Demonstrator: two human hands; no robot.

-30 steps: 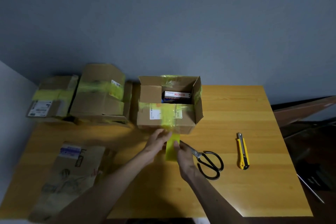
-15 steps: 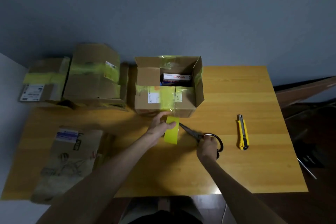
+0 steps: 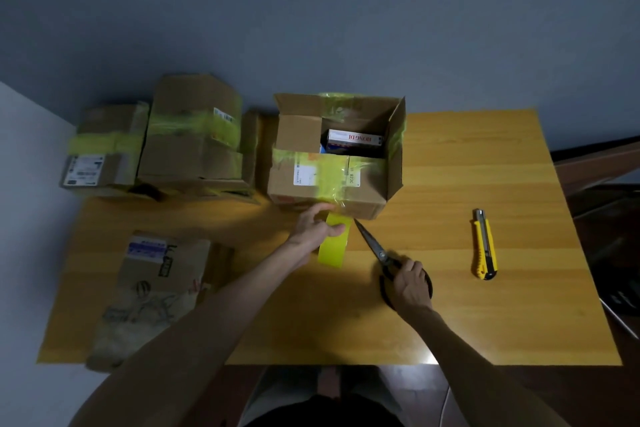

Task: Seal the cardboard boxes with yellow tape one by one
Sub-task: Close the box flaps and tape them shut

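A second ago both your hands were on the bright yellow length of tape [image 3: 334, 241] and the black-handled steel scissors [image 3: 375, 246] lay idle on the wooden table [image 3: 485, 322]. Now your right hand [image 3: 410, 282] has left the tape and curls round the scissors' loop handles, and the blade tips have swung up close to the tape's right edge. By my reading, the strip is laid and you are on the cut. Your left hand [image 3: 313, 230] pinches the tape alone, thumb across its face and fingers behind. The tape sits between your hands, nearer the left. Its far end runs onto the front of the open brown cardboard box [image 3: 332, 180] just beyond your left fingertips. Its long axis runs from the box back toward you, leaning slightly right at the top. Whether the near end is the roll, I cannot tell. The scissors point away from you and leftward, blades nearly closed, aimed at the gap between your left thumb and the box. The box's top flaps stand open, so it is not yet sealed. A yellow utility knife [image 3: 485, 244] lies well to the right of your right hand.
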